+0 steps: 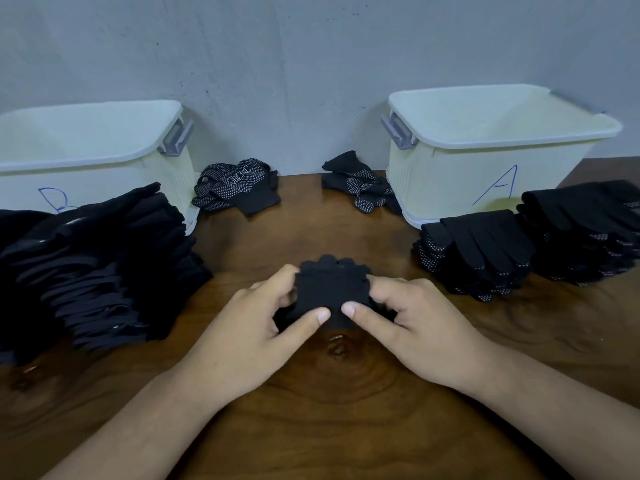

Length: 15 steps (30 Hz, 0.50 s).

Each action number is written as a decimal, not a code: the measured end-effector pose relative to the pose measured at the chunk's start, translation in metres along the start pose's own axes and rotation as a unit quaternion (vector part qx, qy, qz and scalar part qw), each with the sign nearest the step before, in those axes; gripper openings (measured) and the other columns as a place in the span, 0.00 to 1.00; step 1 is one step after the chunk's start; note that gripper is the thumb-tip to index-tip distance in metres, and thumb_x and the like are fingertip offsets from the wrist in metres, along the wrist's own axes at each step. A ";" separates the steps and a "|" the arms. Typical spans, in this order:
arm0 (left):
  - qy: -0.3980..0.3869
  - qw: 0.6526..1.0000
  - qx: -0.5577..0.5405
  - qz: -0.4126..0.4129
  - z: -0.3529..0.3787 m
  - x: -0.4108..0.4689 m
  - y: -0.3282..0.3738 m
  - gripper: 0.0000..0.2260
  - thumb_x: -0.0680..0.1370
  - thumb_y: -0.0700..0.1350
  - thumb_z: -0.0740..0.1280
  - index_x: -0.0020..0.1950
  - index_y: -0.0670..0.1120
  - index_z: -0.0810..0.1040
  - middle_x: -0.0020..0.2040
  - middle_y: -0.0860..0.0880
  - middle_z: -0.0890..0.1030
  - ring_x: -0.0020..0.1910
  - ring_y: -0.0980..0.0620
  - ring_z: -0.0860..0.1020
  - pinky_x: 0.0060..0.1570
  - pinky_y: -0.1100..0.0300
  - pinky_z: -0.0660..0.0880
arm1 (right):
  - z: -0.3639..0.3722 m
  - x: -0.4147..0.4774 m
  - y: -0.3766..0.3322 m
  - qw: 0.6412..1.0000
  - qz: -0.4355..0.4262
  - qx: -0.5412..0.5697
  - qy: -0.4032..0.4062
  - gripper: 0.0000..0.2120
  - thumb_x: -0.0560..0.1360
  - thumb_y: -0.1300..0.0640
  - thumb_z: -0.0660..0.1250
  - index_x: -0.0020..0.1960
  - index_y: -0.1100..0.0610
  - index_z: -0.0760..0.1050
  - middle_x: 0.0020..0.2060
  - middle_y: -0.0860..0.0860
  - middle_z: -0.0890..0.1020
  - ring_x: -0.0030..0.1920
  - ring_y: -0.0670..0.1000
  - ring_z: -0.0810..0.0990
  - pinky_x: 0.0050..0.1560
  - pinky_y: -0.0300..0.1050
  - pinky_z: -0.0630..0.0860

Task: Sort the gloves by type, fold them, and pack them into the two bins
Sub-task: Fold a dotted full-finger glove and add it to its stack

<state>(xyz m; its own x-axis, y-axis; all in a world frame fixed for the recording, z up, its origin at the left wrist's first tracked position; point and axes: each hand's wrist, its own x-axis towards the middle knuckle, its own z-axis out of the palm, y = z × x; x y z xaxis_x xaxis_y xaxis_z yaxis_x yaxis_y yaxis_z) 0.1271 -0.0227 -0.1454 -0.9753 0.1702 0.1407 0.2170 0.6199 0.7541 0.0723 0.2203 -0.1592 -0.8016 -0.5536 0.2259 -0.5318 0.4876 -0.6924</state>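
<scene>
A folded plain black glove (330,289) lies at the middle of the wooden table. My left hand (256,323) pinches its left side, thumb on top. My right hand (412,323) pinches its right side the same way. A large pile of plain black gloves (90,271) sits on the left, in front of the cream bin marked B (104,140). Stacks of white-dotted black gloves (485,251) lie on the right before the cream bin marked A (485,133); more of these stacked dotted gloves (588,233) reach the right edge.
Two small heaps of dotted gloves (239,185) (360,188) lie against the grey wall between the bins. The wooden table (329,410) stretches toward me under my forearms.
</scene>
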 end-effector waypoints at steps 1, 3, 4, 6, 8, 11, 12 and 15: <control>0.005 1.000 -0.005 -0.006 0.001 0.000 0.002 0.13 0.82 0.60 0.68 0.61 0.54 0.76 0.52 0.59 0.85 0.54 0.57 0.84 0.52 0.50 0.82 | 0.000 0.000 0.001 1.000 0.011 0.019 -0.005 0.18 0.85 0.40 0.63 0.56 0.52 0.82 0.46 0.45 0.86 0.50 0.47 0.85 0.50 0.54 0.82; 0.006 1.000 -0.023 -0.016 0.002 0.001 0.006 0.11 0.82 0.58 0.68 0.62 0.55 0.76 0.50 0.60 0.86 0.50 0.56 0.85 0.51 0.48 0.83 | 0.000 0.000 0.002 0.998 0.029 0.055 -0.012 0.17 0.85 0.42 0.64 0.61 0.54 0.82 0.50 0.45 0.87 0.54 0.46 0.86 0.54 0.54 0.83; 0.003 0.999 -0.035 -0.020 0.002 0.001 0.008 0.11 0.83 0.57 0.67 0.63 0.56 0.76 0.51 0.61 0.86 0.51 0.57 0.85 0.52 0.48 0.83 | 0.000 0.000 0.001 0.996 0.035 0.076 -0.015 0.16 0.85 0.44 0.65 0.63 0.54 0.82 0.52 0.44 0.88 0.56 0.45 0.86 0.56 0.53 0.84; -0.002 0.998 -0.050 -0.027 0.002 0.002 0.010 0.12 0.83 0.56 0.68 0.65 0.58 0.76 0.53 0.62 0.86 0.54 0.61 0.85 0.56 0.51 0.82 | -0.001 0.000 -0.002 0.993 0.043 0.108 -0.017 0.14 0.85 0.47 0.66 0.68 0.50 0.81 0.55 0.41 0.87 0.59 0.42 0.85 0.60 0.49 0.83; -0.004 0.998 -0.051 -0.040 0.003 0.003 0.009 0.13 0.82 0.55 0.70 0.66 0.58 0.75 0.55 0.64 0.86 0.57 0.63 0.84 0.59 0.54 0.81 | 0.000 0.001 -0.004 0.993 0.049 0.108 -0.009 0.13 0.85 0.48 0.66 0.67 0.47 0.81 0.55 0.39 0.87 0.59 0.40 0.84 0.60 0.46 0.83; 0.015 0.998 -0.036 -0.052 0.006 0.005 0.007 0.13 0.82 0.54 0.71 0.65 0.58 0.75 0.56 0.65 0.85 0.57 0.65 0.83 0.59 0.58 0.82 | 0.002 0.003 -0.005 0.995 0.056 0.088 0.007 0.11 0.84 0.46 0.67 0.66 0.45 0.79 0.54 0.38 0.87 0.57 0.41 0.85 0.56 0.46 0.84; 0.029 0.998 -0.027 -0.051 0.008 0.007 0.007 0.13 0.81 0.54 0.71 0.64 0.58 0.75 0.56 0.65 0.85 0.56 0.66 0.83 0.58 0.59 0.82 | 0.002 0.003 -0.006 0.995 0.056 0.081 0.010 0.13 0.84 0.46 0.68 0.67 0.44 0.78 0.53 0.38 0.86 0.55 0.41 0.85 0.55 0.45 0.84; 0.067 0.997 -0.003 -0.047 0.014 0.011 0.007 0.13 0.81 0.55 0.72 0.63 0.58 0.74 0.54 0.64 0.85 0.53 0.67 0.83 0.54 0.61 0.82 | 0.002 0.003 -0.009 0.996 0.069 0.050 0.016 0.22 0.81 0.45 0.72 0.74 0.40 0.73 0.49 0.36 0.85 0.48 0.41 0.85 0.48 0.36 0.81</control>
<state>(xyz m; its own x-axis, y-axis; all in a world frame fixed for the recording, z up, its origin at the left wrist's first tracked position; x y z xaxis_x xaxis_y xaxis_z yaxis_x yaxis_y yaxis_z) 0.1179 -0.0060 -0.1478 -0.9881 0.0085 0.1536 0.1253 0.6236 0.7716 0.0750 0.2132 -0.1538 -0.8749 -0.4625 0.1439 -0.3863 0.4870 -0.7833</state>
